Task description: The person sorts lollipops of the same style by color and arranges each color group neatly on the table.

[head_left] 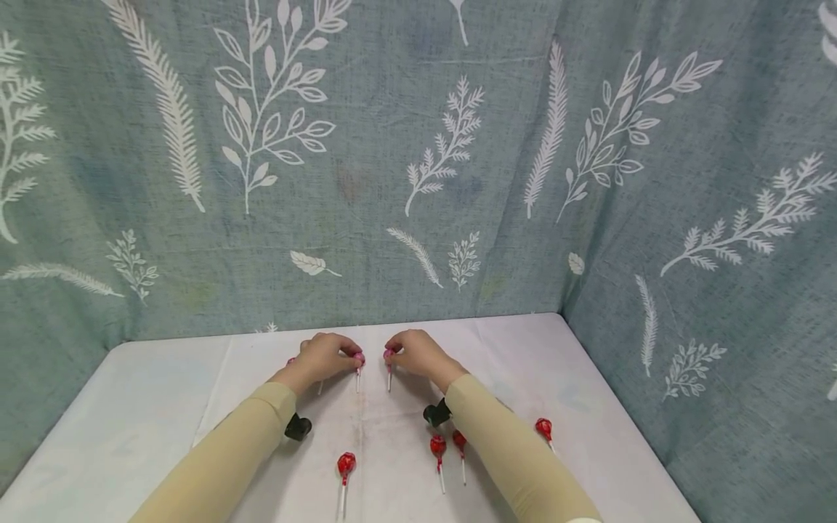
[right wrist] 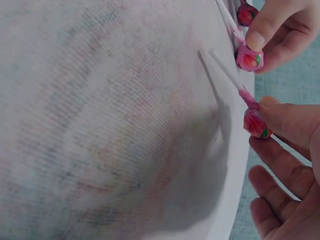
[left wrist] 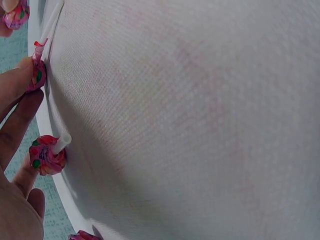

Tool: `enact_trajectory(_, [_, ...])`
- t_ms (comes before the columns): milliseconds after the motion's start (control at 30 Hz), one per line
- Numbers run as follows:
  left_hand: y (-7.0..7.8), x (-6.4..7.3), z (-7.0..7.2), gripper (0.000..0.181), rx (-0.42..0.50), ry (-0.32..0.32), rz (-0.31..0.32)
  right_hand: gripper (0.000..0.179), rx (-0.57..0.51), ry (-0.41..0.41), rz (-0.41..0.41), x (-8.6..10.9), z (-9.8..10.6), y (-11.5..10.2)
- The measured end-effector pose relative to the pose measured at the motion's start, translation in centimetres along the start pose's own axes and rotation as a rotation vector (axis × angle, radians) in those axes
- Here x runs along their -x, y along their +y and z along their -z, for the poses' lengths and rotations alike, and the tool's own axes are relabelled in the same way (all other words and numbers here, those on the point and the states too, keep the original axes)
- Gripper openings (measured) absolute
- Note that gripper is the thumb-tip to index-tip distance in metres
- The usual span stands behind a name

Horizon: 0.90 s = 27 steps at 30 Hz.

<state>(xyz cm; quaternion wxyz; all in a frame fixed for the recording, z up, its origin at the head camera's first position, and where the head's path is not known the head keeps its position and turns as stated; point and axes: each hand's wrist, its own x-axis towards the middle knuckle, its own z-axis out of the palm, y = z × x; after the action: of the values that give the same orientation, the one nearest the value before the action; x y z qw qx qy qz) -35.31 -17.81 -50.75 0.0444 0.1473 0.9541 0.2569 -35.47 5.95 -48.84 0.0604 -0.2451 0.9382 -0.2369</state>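
Red lollipops (head_left: 346,463) lie nearest me, one toward the right edge of the table (head_left: 163,407). Near the far edge, my left hand (head_left: 320,357) pinches a pink lollipop (head_left: 359,358); my right hand (head_left: 421,354) pinches a second pink lollipop (head_left: 389,356).

Counted four red lollipops (head_left: 346,463) in the head view. Tallied four pink lollipops (left wrist: 46,161) in the left wrist view, three of that kind in the right wrist view. Recorded one left grip (head_left: 325,355), one right grip (head_left: 418,354), two sleeves (head_left: 242,436), two black wrist-worn devices (head_left: 298,428) and one tabletop (head_left: 150,407).
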Motion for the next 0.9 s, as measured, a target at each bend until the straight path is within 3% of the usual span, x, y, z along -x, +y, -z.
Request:
enact_trajectory(400, [0.0,0.2,0.1,0.022,0.007,0.017,-0.016,0.029,0.036,0.014,-0.006,-1.1,-0.8,0.4])
enact_trajectory(900, [0.2,0.3,0.2,0.023,0.022,-0.004,0.012,0.032,0.013,-0.011,-0.013,-0.5,-0.6,-0.3])
